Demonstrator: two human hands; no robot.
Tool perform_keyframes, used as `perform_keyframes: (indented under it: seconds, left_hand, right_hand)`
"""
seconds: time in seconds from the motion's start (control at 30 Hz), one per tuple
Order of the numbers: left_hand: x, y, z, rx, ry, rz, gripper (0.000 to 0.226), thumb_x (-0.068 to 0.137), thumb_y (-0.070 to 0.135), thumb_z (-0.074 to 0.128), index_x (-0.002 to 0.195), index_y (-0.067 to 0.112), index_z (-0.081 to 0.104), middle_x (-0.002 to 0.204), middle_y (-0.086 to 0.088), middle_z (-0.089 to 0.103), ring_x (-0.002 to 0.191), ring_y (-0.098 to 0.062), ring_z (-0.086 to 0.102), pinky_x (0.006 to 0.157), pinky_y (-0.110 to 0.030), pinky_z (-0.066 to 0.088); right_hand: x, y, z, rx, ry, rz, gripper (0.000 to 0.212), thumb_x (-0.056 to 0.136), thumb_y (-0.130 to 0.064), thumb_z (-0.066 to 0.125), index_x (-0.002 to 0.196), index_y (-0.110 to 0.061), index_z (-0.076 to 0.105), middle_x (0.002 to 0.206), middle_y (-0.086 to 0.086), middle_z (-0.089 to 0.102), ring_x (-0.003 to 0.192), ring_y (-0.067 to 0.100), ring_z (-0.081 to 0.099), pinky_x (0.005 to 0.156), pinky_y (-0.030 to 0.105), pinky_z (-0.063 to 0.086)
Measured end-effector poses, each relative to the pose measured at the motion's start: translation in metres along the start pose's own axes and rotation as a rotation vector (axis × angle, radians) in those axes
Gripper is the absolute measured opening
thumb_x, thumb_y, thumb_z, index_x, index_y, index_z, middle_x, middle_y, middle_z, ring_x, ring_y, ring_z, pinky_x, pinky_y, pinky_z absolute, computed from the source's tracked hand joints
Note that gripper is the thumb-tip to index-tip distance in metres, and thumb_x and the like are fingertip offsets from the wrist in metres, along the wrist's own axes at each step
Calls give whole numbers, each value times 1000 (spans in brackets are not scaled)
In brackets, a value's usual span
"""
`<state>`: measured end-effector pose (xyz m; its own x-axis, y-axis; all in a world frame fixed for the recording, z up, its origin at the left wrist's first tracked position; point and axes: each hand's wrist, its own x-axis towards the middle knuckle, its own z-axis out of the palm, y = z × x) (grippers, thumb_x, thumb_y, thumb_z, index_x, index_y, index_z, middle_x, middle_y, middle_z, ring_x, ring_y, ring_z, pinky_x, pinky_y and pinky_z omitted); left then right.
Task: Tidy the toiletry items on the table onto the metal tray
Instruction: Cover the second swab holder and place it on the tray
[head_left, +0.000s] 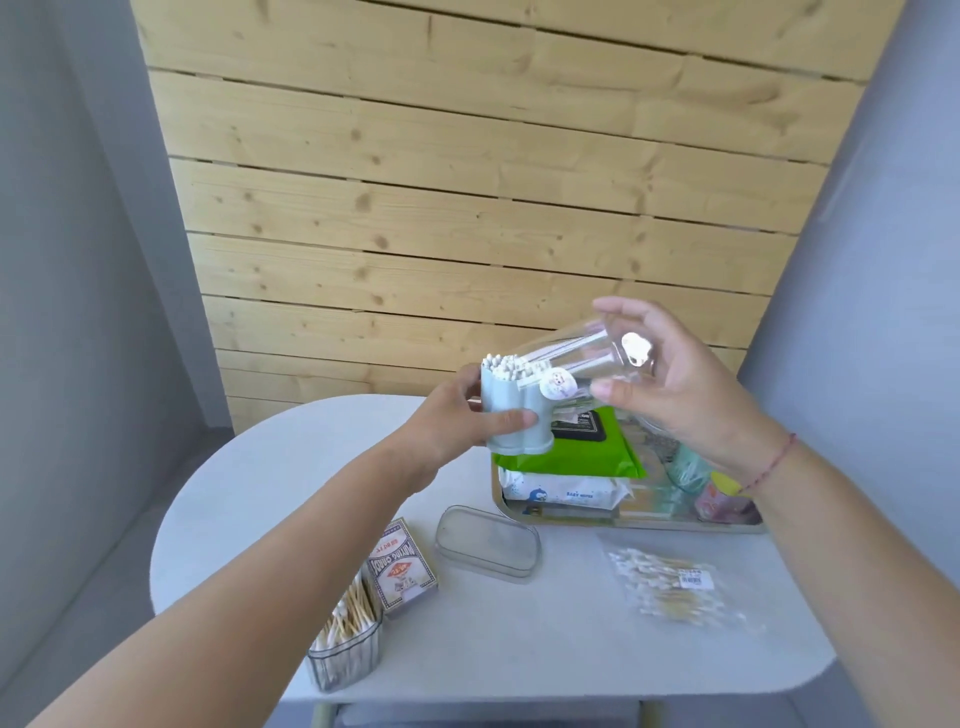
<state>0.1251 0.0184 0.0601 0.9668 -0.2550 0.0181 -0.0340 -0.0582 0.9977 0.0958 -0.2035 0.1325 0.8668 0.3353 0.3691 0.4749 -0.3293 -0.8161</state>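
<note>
My left hand (457, 421) grips a pale green swab holder (511, 410) full of white cotton swabs, held in the air above the table. My right hand (670, 384) holds its clear plastic cover (582, 351), tilted, with the open end by the swab tips. Below them the metal tray (571, 519) carries a green wipes pack (576, 447), a white baby wipes pack (561, 491) and small items partly hidden behind my right wrist. On the table lie a bag of cotton swabs (675, 582), an open clear box of wooden swabs (345, 649) and its lid (488, 543).
A deck of playing cards (402, 566) lies beside the open swab box at the front left. The round white table (519, 649) stands against a wooden slat wall (467, 208). Grey walls flank both sides.
</note>
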Motion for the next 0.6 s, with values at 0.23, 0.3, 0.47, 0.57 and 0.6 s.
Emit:
perform_keyframes:
  seconds: [0.23, 0.3, 0.47, 0.57, 0.6]
  left_hand:
    - [-3, 9, 23, 69, -37, 19, 59, 64, 23, 86, 117, 23, 59, 111, -1, 70, 103, -17, 66, 82, -28, 54]
    - [-4, 12, 28, 77, -59, 19, 61, 65, 22, 85, 119, 23, 59, 112, -2, 70, 104, -17, 65, 79, -26, 54]
    - [-8, 17, 34, 53, -103, 2, 57, 68, 22, 83, 120, 22, 59, 113, -2, 70, 98, -15, 67, 65, -18, 51]
    - [-9, 18, 35, 55, -121, -6, 52, 69, 23, 82, 117, 23, 61, 111, -3, 71, 97, -15, 68, 66, -19, 52]
    - [-9, 18, 35, 60, -119, -3, 51, 69, 22, 82, 116, 23, 62, 110, -3, 71, 95, -13, 68, 63, -16, 51]
  right_hand:
    - [-8, -15, -26, -54, -60, -31, 66, 76, -3, 74, 129, -33, 49, 126, 0, 57, 110, 35, 52, 92, 51, 52]
    - [-7, -20, -33, -75, -90, -37, 66, 75, -3, 75, 126, -37, 50, 124, -7, 57, 109, 20, 55, 87, 35, 56]
    - [-5, -27, -44, -113, -138, -44, 66, 74, -7, 76, 127, -35, 51, 125, -11, 56, 117, 11, 53, 91, 33, 54]
    - [-6, -28, -48, -89, -148, -43, 66, 74, -6, 76, 127, -36, 51, 127, -11, 56, 120, 11, 52, 92, 37, 54]
    - [-6, -28, -47, -95, -158, -45, 66, 74, -6, 76, 127, -36, 51, 127, -11, 56, 118, 11, 53, 91, 34, 55]
